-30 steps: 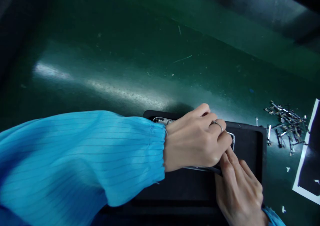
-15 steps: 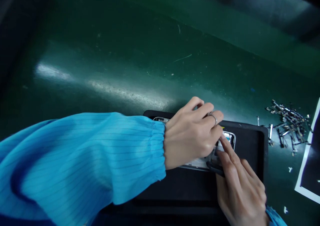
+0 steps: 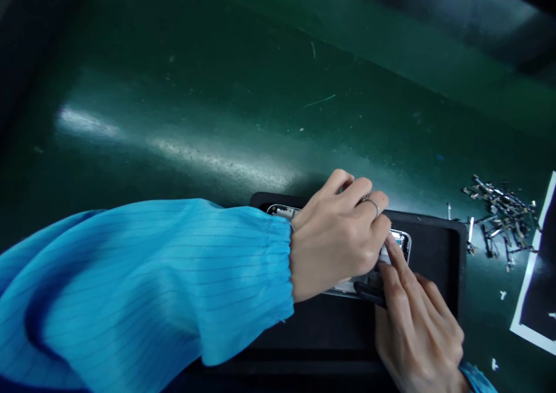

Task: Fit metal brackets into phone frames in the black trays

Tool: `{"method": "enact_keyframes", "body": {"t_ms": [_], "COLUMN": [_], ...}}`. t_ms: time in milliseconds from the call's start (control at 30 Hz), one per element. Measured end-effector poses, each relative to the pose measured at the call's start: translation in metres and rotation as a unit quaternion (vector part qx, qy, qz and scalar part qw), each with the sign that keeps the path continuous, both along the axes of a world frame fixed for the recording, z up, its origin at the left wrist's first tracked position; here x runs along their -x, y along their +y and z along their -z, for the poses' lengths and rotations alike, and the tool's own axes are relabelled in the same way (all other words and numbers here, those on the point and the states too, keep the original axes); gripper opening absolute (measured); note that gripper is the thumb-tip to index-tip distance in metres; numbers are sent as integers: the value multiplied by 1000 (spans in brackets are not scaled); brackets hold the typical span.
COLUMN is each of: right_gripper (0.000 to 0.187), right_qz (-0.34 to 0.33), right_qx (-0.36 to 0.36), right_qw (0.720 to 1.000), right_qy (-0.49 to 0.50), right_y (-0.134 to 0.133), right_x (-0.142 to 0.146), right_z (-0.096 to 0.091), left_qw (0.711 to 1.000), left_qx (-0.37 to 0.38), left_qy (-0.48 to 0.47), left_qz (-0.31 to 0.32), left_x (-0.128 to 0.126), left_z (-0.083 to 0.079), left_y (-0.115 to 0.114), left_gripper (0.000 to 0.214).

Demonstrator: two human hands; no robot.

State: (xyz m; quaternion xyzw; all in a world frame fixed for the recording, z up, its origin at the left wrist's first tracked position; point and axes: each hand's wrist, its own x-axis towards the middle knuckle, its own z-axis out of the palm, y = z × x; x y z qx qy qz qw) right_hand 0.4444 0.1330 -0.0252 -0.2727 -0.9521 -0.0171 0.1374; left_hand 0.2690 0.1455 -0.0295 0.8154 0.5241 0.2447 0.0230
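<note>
A silver phone frame [image 3: 402, 242] lies on a black tray [image 3: 438, 254], mostly hidden under my hands. My left hand [image 3: 336, 239], in a blue striped sleeve and wearing a ring, rests on the frame with its fingers curled over it. My right hand [image 3: 414, 323] comes up from the lower right. Its fingers are pinched around a dark slim tool [image 3: 369, 292], and one fingertip presses on the frame's right end.
The tray sits on a dark green work surface [image 3: 217, 121]. A heap of several small metal parts [image 3: 499, 219] lies to the right of the tray. A black sheet with a white border [image 3: 536, 297] lies at the right edge. A few loose bits dot the surface near it.
My left fingers lifted and shifted slightly, uncovering more of the frame's right end. My right fingertip moved up onto that end. The tray has not moved.
</note>
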Motion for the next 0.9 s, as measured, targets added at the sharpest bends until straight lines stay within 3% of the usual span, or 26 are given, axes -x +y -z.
{"method": "enact_keyframes", "body": {"t_ms": [233,633,900], "right_gripper": [18,18,17], "right_qz": [4,9,10], "right_qx": [-6,-16,-5], "right_qw": [1000,999,1000], "right_qy": [-7,-43,-16], "right_y": [3,9,9], "right_x": [2,4,6], "right_z": [-2,-8,-9], "left_qw": [999,1000,998], "left_qx": [-3,12,47], "left_qy": [-37,1,-32], "left_qz": [-5,-13,-17], "left_x": [0,1,7], "left_z": [3,-1,-5], "left_y": [-3,0,-4], "left_gripper": [31,31,27]}}
